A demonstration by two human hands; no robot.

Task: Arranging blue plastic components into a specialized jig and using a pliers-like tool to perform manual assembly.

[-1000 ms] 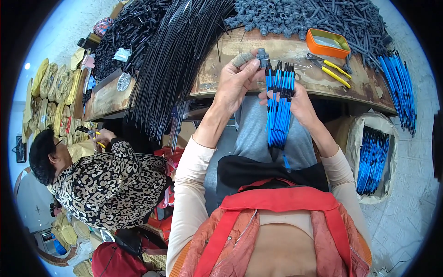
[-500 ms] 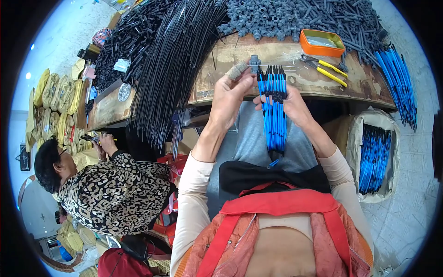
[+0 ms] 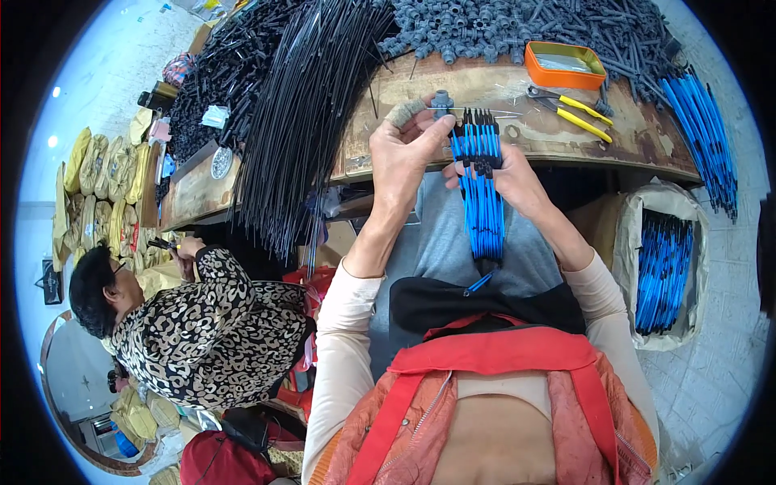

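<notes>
My left hand [image 3: 406, 153], one finger wrapped in tan tape, is closed at a grey plastic fitting [image 3: 441, 100], its thumb against the lower side. From there a thin metal wire [image 3: 505, 111] stretches right, just above the black upper ends of a bundle of blue sticks [image 3: 483, 206]. Closed around that bundle's upper part is my right hand [image 3: 517, 179], some fingers behind it. The sticks hang down over my grey-clad lap. Whether the wire passes through their tips cannot be made out.
Yellow-handled pliers [image 3: 578, 117] and an orange tin [image 3: 566, 69] lie on the wooden table [image 3: 360, 149]. Black rods [image 3: 303, 121] and grey fittings [image 3: 461, 28] are heaped behind. More blue sticks fill a lined box [image 3: 699, 283] at right. A co-worker [image 3: 194, 323] sits left, holding pliers.
My left thumb has risen toward the grey fitting and the wire. The bundle stays in my right hand. The whole view has shifted slightly.
</notes>
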